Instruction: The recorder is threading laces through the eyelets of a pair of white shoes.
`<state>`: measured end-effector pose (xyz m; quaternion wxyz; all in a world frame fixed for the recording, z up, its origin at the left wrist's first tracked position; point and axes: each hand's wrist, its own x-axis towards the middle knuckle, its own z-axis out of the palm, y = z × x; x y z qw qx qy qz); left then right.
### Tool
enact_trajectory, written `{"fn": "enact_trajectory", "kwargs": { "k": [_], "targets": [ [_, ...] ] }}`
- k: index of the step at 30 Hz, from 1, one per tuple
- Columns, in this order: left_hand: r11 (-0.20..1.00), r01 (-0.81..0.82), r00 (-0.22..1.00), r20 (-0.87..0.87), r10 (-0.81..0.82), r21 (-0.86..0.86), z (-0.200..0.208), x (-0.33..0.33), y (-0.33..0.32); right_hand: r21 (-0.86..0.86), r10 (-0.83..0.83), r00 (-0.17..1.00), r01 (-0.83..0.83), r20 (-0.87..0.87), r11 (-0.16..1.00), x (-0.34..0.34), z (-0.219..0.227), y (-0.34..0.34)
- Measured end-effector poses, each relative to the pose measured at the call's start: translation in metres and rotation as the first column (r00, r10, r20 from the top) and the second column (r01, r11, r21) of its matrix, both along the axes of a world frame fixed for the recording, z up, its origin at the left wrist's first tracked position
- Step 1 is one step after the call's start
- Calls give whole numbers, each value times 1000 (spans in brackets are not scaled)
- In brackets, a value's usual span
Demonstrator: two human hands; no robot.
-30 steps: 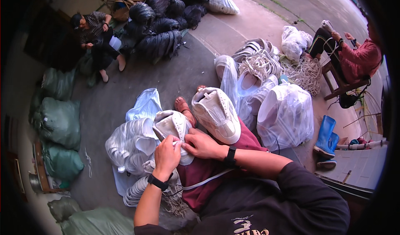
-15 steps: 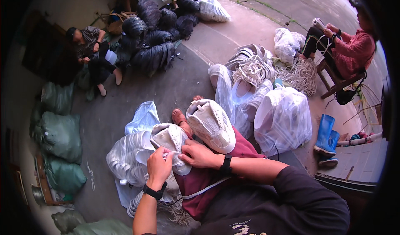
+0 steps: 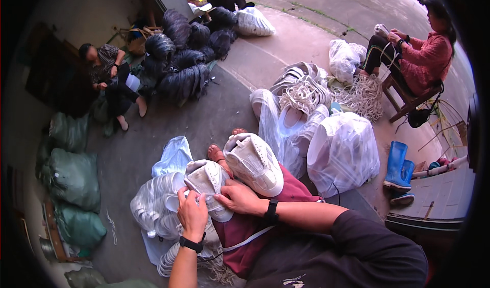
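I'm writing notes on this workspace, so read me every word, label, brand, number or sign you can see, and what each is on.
No text is readable.
Black short-sleeved fabric shirt: its pale print is cut off by the lower edge and unreadable.
Two off-white shoes with eyelets: no lettering I can make out.
Translucent white plastic bag and bulging green sack: too blurred to tell.

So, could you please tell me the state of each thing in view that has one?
left grip, fingers bent at the handled shoe; hold unclear
right grip, against the handled shoe
handled shoe, upper eyelets showing no lace
other shoe, untouched, upper eyelets showing no lace
lace heap on the floor, loose, tangled
large clear bag, bulging
green sack, bulging
blue boots, unworn, shafts up
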<state>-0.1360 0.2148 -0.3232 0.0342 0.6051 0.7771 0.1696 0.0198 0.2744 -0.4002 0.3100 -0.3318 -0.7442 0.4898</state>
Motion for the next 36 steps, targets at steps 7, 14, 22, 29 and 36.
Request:
{"fn": "enact_trajectory", "kwargs": {
  "k": [7,14,22,29,36],
  "targets": [
    [1000,13,999,38,-13,-19,-5,1,4,-79,6,1000,-5,11,997,9,7,4],
    [995,-9,989,145,23,-100,0,8,10,-89,-13,999,16,42,996,16,8,9],
    [985,-26,937,339,83,-171,-12,-13,11,-80,-23,999,27,42,996,17,9,11],
    [980,23,904,423,63,-196,-12,-25,13,-84,-18,999,22,44,996,17,9,10],
    [976,47,819,568,85,-213,-11,-31,18,-39,-49,999,49,3,998,15,4,9]
  ]
}}
